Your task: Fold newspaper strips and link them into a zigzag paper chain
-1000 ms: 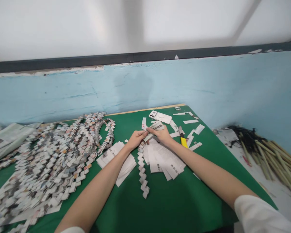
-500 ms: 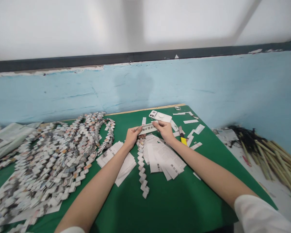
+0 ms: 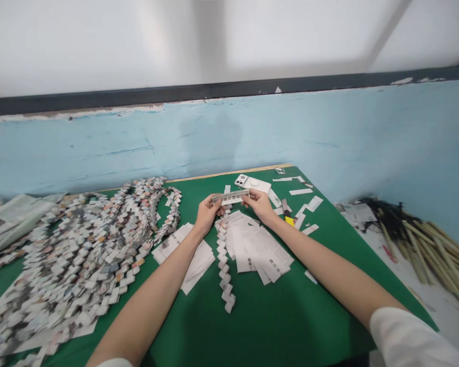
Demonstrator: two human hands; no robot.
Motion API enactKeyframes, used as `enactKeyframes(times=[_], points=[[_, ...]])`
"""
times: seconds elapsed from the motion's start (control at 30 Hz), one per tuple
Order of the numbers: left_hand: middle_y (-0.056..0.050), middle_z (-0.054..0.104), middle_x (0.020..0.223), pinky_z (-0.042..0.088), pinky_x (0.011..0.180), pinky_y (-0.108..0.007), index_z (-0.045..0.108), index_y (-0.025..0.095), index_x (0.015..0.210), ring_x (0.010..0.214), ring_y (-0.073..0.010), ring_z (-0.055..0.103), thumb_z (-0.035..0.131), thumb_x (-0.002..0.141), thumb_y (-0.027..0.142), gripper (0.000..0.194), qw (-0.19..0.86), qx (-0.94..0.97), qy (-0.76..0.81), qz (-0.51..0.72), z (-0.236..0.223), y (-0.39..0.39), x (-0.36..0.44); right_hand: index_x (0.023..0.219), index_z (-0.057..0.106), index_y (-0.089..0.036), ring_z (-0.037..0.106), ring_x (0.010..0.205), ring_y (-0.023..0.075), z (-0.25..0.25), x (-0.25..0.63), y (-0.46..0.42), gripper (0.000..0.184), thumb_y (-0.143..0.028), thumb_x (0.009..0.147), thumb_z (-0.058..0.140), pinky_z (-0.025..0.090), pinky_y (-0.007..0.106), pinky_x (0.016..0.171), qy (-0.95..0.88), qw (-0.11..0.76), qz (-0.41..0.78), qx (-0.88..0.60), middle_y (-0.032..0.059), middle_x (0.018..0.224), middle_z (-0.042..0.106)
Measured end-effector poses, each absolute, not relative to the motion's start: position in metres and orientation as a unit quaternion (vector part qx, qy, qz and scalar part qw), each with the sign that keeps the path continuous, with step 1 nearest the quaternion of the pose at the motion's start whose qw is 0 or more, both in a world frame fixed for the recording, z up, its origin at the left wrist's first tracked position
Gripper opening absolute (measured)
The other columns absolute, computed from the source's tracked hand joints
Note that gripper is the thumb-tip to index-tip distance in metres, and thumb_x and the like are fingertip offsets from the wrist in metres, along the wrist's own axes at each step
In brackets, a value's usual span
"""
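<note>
A printed paper strip [image 3: 232, 197] stretches between my two hands above the green table. My left hand [image 3: 208, 211] pinches its left end between thumb and fingers. At the right end, the thumb and fingers of my right hand [image 3: 260, 205] are closed on it. A folded-paper zigzag chain [image 3: 224, 265] hangs down the table from just below my left hand; whether that hand also touches its top end, I cannot tell. Cut newspaper sheets [image 3: 258, 247] lie fanned out under my right hand, and another stack of paper [image 3: 189, 255] sits beside my left forearm.
A large heap of folded-paper chains [image 3: 99, 244] covers the table's left side. Behind my hands lies a white phone [image 3: 258, 183]. A yellow utility knife [image 3: 289, 219] and loose paper strips [image 3: 301, 191] are on the right. Bamboo sticks [image 3: 439, 250] lie beyond the table edge.
The paper strip has turned a little in my fingers and now shows a narrower printed face with a pale lower edge. Both hands have stayed in nearly the same place.
</note>
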State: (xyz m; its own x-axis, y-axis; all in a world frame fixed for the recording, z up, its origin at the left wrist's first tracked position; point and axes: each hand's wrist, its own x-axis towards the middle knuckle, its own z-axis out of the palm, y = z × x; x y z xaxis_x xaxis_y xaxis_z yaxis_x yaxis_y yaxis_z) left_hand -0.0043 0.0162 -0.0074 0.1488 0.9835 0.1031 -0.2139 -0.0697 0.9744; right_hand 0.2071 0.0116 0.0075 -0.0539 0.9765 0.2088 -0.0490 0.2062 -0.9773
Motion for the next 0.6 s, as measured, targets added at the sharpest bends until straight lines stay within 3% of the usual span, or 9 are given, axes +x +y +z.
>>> enactKeyframes(times=[0.1, 0.3, 0.43, 0.5, 0.6], points=[[-0.003, 0.070, 0.070, 0.043, 0.054, -0.022, 0.065, 0.015, 0.110, 0.053, -0.0102, 0.056, 0.081, 0.075, 0.046, 0.049, 0.575, 0.502, 0.374, 0.527, -0.007, 0.016, -0.003, 0.094, 0.074, -0.017, 0.054, 0.058, 0.0141, 0.005, 0.208, 0.014, 0.026, -0.038, 0.079, 0.071, 0.043, 0.027, 0.058, -0.545, 0.568, 0.464, -0.406, 0.0011, 0.066, 0.067], [-0.003, 0.071, 0.071, 0.044, 0.056, -0.023, 0.063, 0.016, 0.086, 0.056, -0.0107, 0.059, 0.077, 0.070, 0.030, 0.026, 0.580, 0.492, 0.362, 0.539, -0.002, 0.014, -0.002, 0.081, 0.073, -0.019, 0.054, 0.059, 0.0139, -0.004, 0.212, 0.022, 0.015, -0.028, 0.075, 0.062, 0.044, 0.027, 0.060, -0.525, 0.585, 0.462, -0.410, 0.0011, 0.070, 0.067], [-0.008, 0.072, 0.070, 0.047, 0.053, -0.026, 0.061, 0.015, 0.078, 0.054, -0.0157, 0.063, 0.067, 0.073, 0.034, 0.020, 0.620, 0.489, 0.336, 0.513, 0.002, 0.010, -0.006, 0.077, 0.072, -0.019, 0.053, 0.059, 0.0136, -0.003, 0.212, 0.020, 0.014, -0.025, 0.074, 0.060, 0.044, 0.027, 0.061, -0.535, 0.585, 0.461, -0.398, 0.0009, 0.070, 0.066], [-0.011, 0.073, 0.072, 0.044, 0.046, -0.027, 0.061, 0.015, 0.082, 0.050, -0.0188, 0.064, 0.060, 0.079, 0.042, 0.027, 0.647, 0.496, 0.311, 0.488, 0.004, 0.008, -0.007, 0.075, 0.071, -0.019, 0.052, 0.059, 0.0135, 0.000, 0.212, 0.017, 0.014, -0.025, 0.074, 0.058, 0.043, 0.027, 0.060, -0.547, 0.579, 0.459, -0.394, 0.0004, 0.068, 0.065], [-0.010, 0.075, 0.076, 0.035, 0.038, -0.024, 0.061, 0.015, 0.111, 0.043, -0.0174, 0.061, 0.058, 0.087, 0.054, 0.046, 0.652, 0.533, 0.316, 0.437, 0.006, 0.005, -0.005, 0.074, 0.071, -0.019, 0.051, 0.058, 0.0140, 0.005, 0.211, 0.012, 0.015, -0.024, 0.075, 0.057, 0.041, 0.027, 0.060, -0.578, 0.558, 0.453, -0.387, -0.0001, 0.063, 0.063]])
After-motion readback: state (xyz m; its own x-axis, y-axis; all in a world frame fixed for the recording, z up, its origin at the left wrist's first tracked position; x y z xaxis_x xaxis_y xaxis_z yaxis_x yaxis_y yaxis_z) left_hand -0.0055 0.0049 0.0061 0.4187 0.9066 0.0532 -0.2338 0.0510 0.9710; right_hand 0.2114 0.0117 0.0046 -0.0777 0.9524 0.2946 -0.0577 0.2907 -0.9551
